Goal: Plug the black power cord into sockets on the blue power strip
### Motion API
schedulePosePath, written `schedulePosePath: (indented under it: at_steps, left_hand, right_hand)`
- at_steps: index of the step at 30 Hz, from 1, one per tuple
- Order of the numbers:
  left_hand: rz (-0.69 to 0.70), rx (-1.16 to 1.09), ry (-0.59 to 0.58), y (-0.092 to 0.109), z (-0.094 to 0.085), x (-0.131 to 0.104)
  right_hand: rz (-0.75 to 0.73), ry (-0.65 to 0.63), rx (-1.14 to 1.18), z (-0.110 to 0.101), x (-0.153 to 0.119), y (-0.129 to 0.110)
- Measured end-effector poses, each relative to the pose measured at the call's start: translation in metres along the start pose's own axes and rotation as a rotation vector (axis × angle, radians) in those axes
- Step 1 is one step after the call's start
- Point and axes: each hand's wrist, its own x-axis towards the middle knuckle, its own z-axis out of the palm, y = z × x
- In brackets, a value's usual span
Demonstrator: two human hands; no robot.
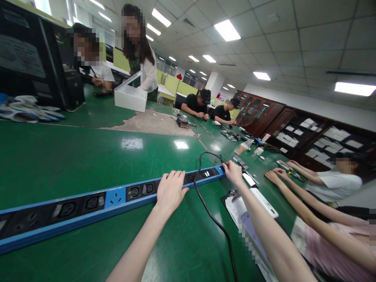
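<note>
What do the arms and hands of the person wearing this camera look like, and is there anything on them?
The left hand and right hand are bare, with no gloves. No ring, watch or bracelet shows. Both forearms are uncovered, with no sleeve in view, and I see no markings. The nails are too small to make out.

Rectangular ceiling lights (pixel 227 30) brighten the room evenly, leaving white glare on the green table (pixel 88 156). Wide-angle distortion stretches and tilts the edges; faces are pixelated, and distant details look soft.
</note>
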Motion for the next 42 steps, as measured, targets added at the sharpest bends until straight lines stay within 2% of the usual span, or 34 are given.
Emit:
schedulePosePath:
  at_steps: [7,16,26,28,33,36,39,42]
  left_hand:
    - [0.002,0.000,-0.001,-0.001,0.001,0.000]
    - [0.002,-0.010,0.013,-0.002,0.004,0.001]
    - [0.010,0.017,-0.012,0.000,0.001,0.000]
    - [0.013,0.017,-0.013,0.000,0.000,0.000]
    - [0.010,0.010,-0.009,-0.001,-0.001,0.000]
    - [0.006,0.002,-0.010,-0.002,0.000,0.000]
    - [-0.007,-0.002,-0.024,-0.002,0.000,0.000]
    - [-0.005,-0.003,-0.034,-0.001,-0.001,0.000]
  right_hand:
    - [-0.004,-0.068,-0.022,-0.003,0.011,0.000]
    - [0.004,0.055,0.009,0.003,-0.011,-0.005]
    - [-0.071,-0.166,-0.047,-0.010,0.028,0.008]
    - [-0.071,-0.167,-0.052,-0.011,0.025,0.006]
    - [-0.029,-0.035,-0.041,-0.003,-0.004,-0.004]
    - [-0.011,-0.006,-0.024,0.000,-0.011,-0.006]
    - [-0.007,0.020,0.012,-0.008,0.007,0.004]
    - [0.040,0.020,0.012,-0.025,0.043,0.020]
